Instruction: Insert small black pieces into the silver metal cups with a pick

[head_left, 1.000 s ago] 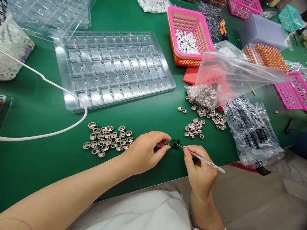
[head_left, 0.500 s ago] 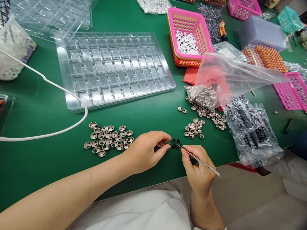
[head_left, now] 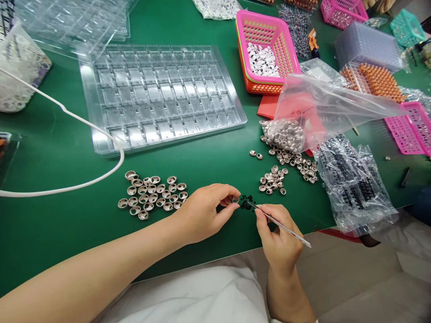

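Note:
Between thumb and fingertips my left hand [head_left: 210, 213] pinches a small metal ring-like piece [head_left: 235, 199]. My right hand [head_left: 281, 237] is closed around metal tweezers [head_left: 286, 230], whose tips touch a little pile of tiny black pieces [head_left: 247, 202] just right of the held piece. Whether the tips grip one of them is too small to tell. Left of my left hand lies a group of metal cups with holes [head_left: 152, 189]. Smaller metal pieces [head_left: 273, 180] lie loose beyond my right hand, below a clear bag [head_left: 286, 134] of similar parts.
A clear compartment tray [head_left: 161, 94] lies at the back left, with a white cable [head_left: 84, 121] crossing its near-left corner. Pink basket [head_left: 292, 49] with white ovals stands at the back. Bagged black parts [head_left: 357, 188] lie at the right, near the table edge.
The tweezers and my right hand have shifted very slightly to the right. My left hand keeps its hold and place. At the top right edge, a person's hands show more.

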`<state>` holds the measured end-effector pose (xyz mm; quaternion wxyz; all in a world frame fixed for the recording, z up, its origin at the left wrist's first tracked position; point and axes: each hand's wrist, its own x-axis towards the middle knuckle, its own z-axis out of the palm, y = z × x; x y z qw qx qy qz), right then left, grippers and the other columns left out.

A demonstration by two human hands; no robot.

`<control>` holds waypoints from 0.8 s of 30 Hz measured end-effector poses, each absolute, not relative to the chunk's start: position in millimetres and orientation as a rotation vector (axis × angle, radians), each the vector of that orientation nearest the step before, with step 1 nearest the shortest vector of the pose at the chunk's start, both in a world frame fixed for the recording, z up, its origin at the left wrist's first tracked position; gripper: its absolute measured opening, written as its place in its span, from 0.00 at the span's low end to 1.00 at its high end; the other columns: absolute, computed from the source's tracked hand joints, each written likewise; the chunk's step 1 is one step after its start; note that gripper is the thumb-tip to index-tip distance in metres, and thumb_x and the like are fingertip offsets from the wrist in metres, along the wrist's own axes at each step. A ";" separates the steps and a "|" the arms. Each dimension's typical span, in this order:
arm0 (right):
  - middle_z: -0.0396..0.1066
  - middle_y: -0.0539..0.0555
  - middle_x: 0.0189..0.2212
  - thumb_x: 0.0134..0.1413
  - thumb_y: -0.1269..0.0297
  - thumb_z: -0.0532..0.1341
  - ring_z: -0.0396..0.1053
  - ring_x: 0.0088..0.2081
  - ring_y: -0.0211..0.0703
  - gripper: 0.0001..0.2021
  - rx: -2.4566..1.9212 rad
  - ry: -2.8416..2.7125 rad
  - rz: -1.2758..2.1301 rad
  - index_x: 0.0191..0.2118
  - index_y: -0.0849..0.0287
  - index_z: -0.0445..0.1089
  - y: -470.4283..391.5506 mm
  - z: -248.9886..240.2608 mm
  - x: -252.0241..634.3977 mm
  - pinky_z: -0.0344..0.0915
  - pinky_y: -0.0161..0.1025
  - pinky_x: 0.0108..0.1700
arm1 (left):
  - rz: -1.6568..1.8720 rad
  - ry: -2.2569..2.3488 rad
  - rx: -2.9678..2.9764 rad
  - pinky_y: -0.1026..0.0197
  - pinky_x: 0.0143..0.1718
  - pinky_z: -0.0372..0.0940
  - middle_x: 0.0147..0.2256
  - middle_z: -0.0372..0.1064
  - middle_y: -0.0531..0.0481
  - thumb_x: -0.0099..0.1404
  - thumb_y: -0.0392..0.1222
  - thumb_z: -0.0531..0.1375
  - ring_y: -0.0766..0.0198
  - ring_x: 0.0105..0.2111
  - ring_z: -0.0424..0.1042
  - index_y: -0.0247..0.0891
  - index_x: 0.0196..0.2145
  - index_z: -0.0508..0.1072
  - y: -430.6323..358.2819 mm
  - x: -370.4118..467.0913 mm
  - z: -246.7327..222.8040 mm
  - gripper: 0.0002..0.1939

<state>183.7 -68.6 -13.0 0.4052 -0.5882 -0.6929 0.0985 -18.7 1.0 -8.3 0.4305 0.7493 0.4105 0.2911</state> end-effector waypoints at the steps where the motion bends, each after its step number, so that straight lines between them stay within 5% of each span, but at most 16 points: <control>1: 0.77 0.51 0.34 0.58 0.77 0.66 0.75 0.34 0.39 0.11 -1.483 -1.748 0.244 0.44 0.56 0.72 -68.2 -13.0 183.5 0.76 0.37 0.34 | 0.727 1.023 1.870 0.64 0.36 0.72 0.34 0.78 0.50 0.67 0.33 0.62 0.64 0.32 0.77 0.35 0.42 0.75 1.0 -18.8 -8.2 0.06; 24: 0.77 0.53 0.33 0.59 0.77 0.65 0.77 0.35 0.45 0.09 -1.419 -1.382 0.322 0.41 0.55 0.74 -76.8 -7.7 175.6 0.75 0.43 0.33 | 0.775 1.020 1.875 0.65 0.34 0.73 0.32 0.78 0.50 0.65 0.34 0.66 0.65 0.29 0.77 0.35 0.42 0.76 -2.9 -17.5 -5.9 0.07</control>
